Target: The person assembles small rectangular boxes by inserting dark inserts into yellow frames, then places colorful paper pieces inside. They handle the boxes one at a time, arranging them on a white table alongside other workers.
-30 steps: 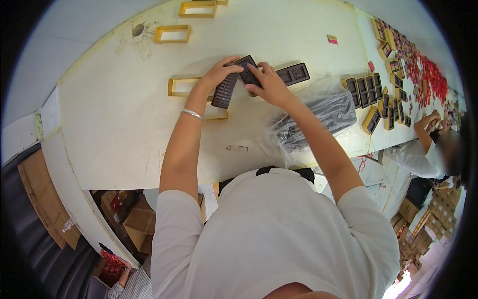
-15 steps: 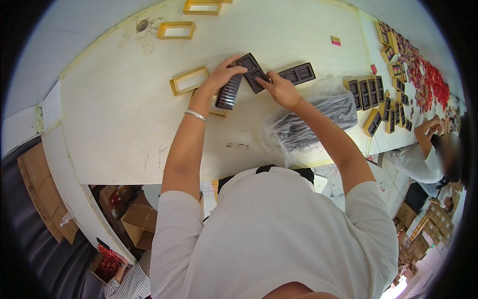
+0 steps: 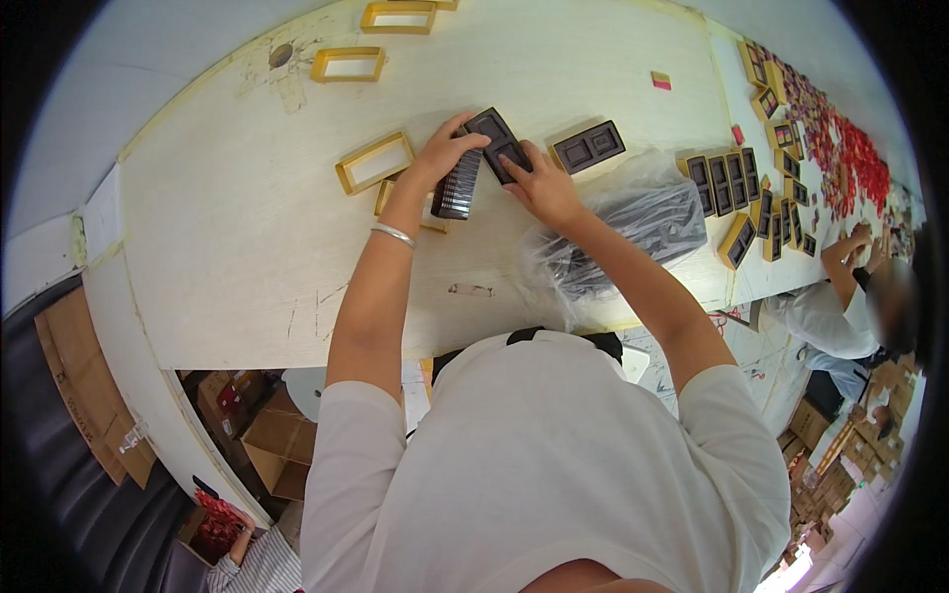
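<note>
A stack of dark brown plastic trays is tilted over the table, its ribbed edges facing left. Wrapped round its upper end is my left hand, with the thumb over the top. My right hand holds the lower right end of the top tray, its index finger pressed into a recess. A yellow box frame lies left of my left hand, and another yellow frame is partly hidden behind my left wrist. Beyond my right hand sits a yellow box with a dark tray in it.
A clear plastic bag of dark trays lies under my right forearm. Filled yellow boxes stand in a row on the right, near a red heap. Empty yellow frames lie far left. A co-worker is at the right.
My right hand has moved slightly left and down along the top tray, and its fingers are closer round the edge. The left hand keeps hold of the stack, nearly still.
</note>
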Tool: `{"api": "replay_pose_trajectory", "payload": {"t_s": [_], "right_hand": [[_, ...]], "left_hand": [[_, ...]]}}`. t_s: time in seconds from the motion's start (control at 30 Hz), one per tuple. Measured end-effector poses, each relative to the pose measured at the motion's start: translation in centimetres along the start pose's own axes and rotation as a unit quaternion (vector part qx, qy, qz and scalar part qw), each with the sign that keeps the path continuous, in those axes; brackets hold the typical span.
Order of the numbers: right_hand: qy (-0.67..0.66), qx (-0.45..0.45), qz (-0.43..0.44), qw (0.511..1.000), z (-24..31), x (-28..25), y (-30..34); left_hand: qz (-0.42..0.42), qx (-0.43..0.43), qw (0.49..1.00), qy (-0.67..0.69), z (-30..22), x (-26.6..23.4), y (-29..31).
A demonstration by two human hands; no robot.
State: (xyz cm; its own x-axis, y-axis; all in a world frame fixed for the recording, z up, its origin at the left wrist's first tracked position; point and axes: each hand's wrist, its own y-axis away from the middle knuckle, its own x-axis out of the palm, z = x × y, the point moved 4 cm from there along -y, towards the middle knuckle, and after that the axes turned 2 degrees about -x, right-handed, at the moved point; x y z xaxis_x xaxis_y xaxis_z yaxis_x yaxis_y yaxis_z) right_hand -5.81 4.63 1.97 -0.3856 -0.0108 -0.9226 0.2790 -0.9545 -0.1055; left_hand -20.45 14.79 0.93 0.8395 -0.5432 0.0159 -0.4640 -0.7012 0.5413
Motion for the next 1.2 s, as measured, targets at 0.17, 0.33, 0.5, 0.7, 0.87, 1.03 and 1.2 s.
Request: {"api": "replay_pose_trajectory", "payload": {"t_s": [0.17, 0.33, 0.5, 0.7, 0.87, 1.03, 1.2], "right_hand": [[0.176, -0.057, 0.029, 0.982, 1.2, -0.4, 0.5], [-0.295, 0.087, -0.034, 0.951, 2.9, -2.8, -0.6], [-0.616, 0.116, 0.019, 0.779, 9.9, -2.9, -1.3], [-0.585, 0.145, -0.044, 0.797, 11.9, -1.4, 0.4], [-0.564, 0.201, -0.059, 0.799, 13.1, -0.6, 1.5], [-0.498, 0.199, -0.138, 0.833, 11.2, -0.2, 0.7], [-0.12, -0.055, -0.033, 0.991, 12.1, -0.4, -1.3]], "left_hand": [[-0.038, 0.01, 0.995, 0.09, 0.0, -0.4, 0.6], [-0.119, 0.094, 0.941, 0.302, -1.4, -0.8, 5.4], [-0.182, 0.15, 0.893, 0.384, -0.8, 0.2, 11.2], [-0.188, 0.108, 0.883, 0.415, 2.7, 1.5, 15.2], [-0.178, 0.09, 0.867, 0.457, 6.0, 1.2, 16.3], [-0.234, 0.117, 0.788, 0.558, 7.7, -3.5, 17.6], [-0.145, 0.136, 0.815, 0.544, 8.2, -8.9, 18.7]]}}
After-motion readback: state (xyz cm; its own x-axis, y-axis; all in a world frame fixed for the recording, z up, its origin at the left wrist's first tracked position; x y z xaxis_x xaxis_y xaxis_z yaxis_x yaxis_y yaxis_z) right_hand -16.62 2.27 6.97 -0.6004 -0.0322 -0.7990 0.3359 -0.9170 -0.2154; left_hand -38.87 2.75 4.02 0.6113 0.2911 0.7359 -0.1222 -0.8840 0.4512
